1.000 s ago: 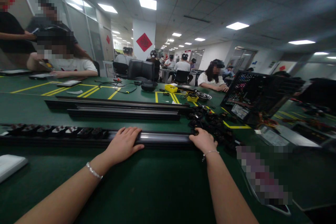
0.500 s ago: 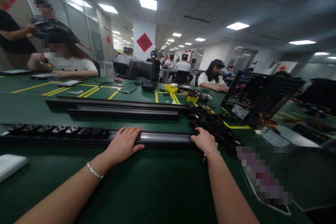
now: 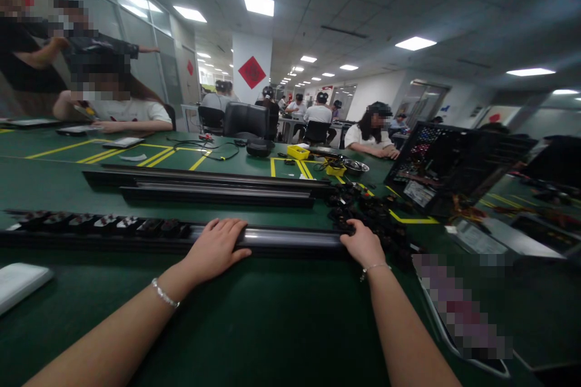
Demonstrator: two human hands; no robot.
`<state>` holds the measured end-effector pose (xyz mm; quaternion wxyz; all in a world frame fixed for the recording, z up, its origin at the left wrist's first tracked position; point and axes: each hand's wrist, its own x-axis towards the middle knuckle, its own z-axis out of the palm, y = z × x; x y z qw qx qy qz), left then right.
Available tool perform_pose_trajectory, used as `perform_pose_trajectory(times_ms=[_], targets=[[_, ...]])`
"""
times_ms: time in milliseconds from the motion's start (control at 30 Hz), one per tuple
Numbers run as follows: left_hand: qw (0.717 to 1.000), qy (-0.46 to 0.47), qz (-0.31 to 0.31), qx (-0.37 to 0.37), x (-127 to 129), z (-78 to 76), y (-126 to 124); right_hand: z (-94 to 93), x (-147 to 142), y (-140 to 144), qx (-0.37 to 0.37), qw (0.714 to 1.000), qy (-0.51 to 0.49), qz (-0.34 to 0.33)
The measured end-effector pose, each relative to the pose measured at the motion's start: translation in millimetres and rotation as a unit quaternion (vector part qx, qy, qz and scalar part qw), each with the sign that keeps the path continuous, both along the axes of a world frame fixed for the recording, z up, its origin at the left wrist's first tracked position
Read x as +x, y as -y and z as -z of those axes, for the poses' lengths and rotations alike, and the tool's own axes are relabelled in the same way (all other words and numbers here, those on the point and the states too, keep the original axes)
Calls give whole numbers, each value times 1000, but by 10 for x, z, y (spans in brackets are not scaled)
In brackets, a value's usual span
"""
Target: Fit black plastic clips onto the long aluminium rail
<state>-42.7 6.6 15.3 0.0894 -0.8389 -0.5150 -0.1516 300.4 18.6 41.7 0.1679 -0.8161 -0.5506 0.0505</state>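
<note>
A long black rail point(image 3: 290, 240) lies across the green table in front of me. In its left part sits a row of several black plug-like modules point(image 3: 147, 227) with prongs pointing up. My left hand point(image 3: 216, 249) grips the rail near its middle, fingers over the far side and thumb along the near side. At the rail's right end is my right hand point(image 3: 367, 247), its fingers curled beside a heap of black modules point(image 3: 356, 205). What those fingers hold is hidden.
Beyond the rail lie more black rails point(image 3: 218, 195). An open computer case point(image 3: 447, 163) stands at the right, near a tablet-like object point(image 3: 454, 338) with blurred content. A white box point(image 3: 22, 284) lies at the left. Yellow trays point(image 3: 298, 152) and seated co-workers are across the table.
My right hand has shifted slightly to the right, and a little more of the rail shows beside it. My left hand stays on the rail. The view has tilted a little.
</note>
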Motion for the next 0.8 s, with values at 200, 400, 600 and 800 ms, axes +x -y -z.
perform_pose_trajectory(times_ms=[200, 400, 600, 800], targets=[[1000, -3, 2, -3, -15, 0, -7, 50, 59, -29, 17, 1000, 7, -5], [1000, 3, 1, -8, -11, 0, -10, 36, 43, -14, 14, 1000, -21, 18], [1000, 2, 2, -14, -11, -8, -5, -4, 56, -8, -15, 998, -58, 35], [1000, -1, 0, -6, -2, -19, 9, -2, 81, -16, -11, 998, -59, 35]])
